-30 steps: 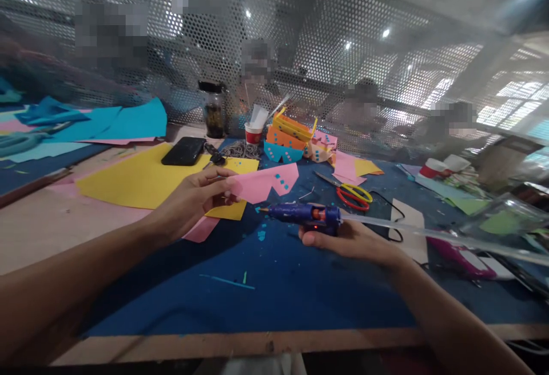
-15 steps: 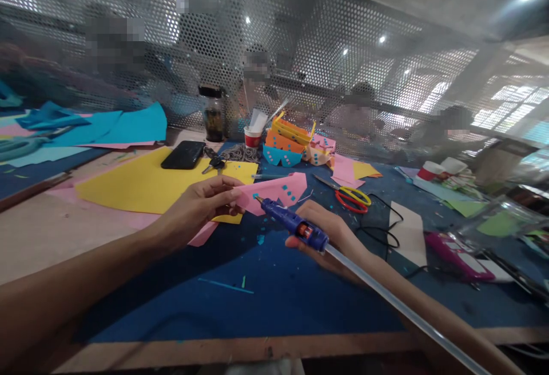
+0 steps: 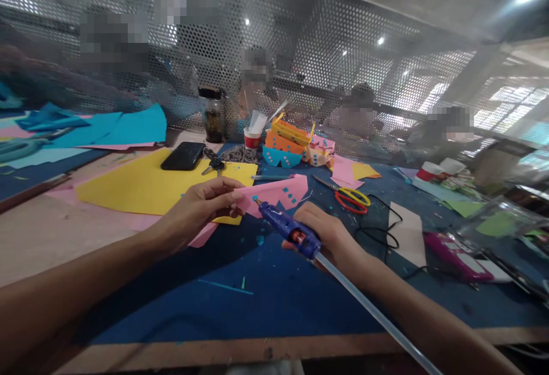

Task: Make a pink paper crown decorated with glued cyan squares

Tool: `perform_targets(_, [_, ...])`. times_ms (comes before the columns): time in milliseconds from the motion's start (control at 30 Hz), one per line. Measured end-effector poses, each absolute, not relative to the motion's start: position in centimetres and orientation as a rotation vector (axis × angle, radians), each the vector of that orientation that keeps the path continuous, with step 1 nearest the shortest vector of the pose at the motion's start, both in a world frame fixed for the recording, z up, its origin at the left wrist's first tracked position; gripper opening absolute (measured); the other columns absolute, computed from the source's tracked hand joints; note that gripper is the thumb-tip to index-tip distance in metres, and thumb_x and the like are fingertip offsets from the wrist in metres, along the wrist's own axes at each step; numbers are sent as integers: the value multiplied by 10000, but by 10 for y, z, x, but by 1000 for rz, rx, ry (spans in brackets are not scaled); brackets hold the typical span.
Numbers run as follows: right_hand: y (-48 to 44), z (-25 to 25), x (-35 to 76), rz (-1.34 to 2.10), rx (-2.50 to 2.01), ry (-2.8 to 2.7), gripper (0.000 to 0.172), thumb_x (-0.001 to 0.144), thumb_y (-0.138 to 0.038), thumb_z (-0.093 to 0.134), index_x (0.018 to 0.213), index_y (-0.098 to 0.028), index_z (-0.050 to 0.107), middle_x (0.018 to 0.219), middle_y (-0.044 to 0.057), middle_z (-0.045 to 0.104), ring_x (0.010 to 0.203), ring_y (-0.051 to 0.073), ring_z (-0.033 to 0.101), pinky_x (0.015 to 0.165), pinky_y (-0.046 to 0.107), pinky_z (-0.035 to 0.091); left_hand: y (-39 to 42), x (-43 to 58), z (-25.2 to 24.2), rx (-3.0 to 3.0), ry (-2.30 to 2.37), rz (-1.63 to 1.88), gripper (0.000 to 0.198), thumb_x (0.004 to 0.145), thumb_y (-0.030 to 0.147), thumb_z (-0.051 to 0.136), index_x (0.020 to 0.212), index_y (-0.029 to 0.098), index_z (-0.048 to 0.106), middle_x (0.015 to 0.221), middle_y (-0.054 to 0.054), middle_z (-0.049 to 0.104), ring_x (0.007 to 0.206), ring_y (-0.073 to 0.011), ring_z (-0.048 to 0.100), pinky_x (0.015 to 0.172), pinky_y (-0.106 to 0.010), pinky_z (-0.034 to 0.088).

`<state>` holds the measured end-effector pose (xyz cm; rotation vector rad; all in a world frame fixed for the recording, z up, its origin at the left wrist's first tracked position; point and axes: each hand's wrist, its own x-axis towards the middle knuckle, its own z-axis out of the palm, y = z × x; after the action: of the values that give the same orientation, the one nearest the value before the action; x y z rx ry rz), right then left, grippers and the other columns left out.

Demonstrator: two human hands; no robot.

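Note:
My left hand [image 3: 201, 206] pinches the left end of a pink paper cut-out [image 3: 274, 191] dotted with small blue squares, holding it just above the blue mat [image 3: 266, 289]. My right hand [image 3: 328, 232] grips a blue glue gun [image 3: 288, 228] with a long clear glue stick [image 3: 369, 312] trailing back along my forearm. The gun's nozzle touches the lower edge of the pink cut-out near my left fingertips.
Yellow paper [image 3: 141, 183], a black phone [image 3: 183, 155], keys [image 3: 213, 163], a dark jar [image 3: 213, 115], a red cup [image 3: 252, 136], stacked paper boats [image 3: 288, 142] and red-yellow scissors [image 3: 349, 196] lie behind. A black cord [image 3: 381, 232] runs right. A perforated metal screen [image 3: 300, 60] stands behind, with people beyond it.
My right hand swung the glue gun from lying sideways to pointing up-left, bringing its nozzle to the pink cut-out. My left hand stayed holding the paper.

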<state>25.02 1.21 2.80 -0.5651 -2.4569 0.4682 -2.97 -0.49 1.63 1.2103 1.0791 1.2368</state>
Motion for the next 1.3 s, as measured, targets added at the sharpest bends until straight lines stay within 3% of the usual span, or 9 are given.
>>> perform_targets(533, [8,30,250,450,-602,-2470,167,921,-305,672,968,-206,546,968,52,589,882,188,554,764,296,438,-7,-30,17,1259,1091,1228,198,836,351,748,970,207,726,851,-33,706,745,-154,632,713,-279,536])
perform_targets(833, [9,29,251,464,-603,-2486,236,847,-124,691,993,-218,530,1019,58,596,927,206,560,781,302,437,-6,-30,15,1296,1059,1223,178,850,355,739,957,212,737,868,-36,707,748,-148,615,718,-276,523])
perform_targets(1067, [9,29,251,451,-635,-2488,165,901,-240,679,976,-215,533,987,49,583,903,199,557,767,301,436,-8,-29,16,1291,1059,1219,185,839,366,746,947,216,736,855,-39,691,764,-160,612,719,-284,521])
perform_targets(1300, [9,29,251,438,-621,-2497,189,875,-191,691,974,-221,532,983,49,586,882,199,549,752,300,435,-8,-30,15,1291,1051,1216,182,850,360,740,957,214,732,857,-38,692,755,-148,605,709,-267,513])
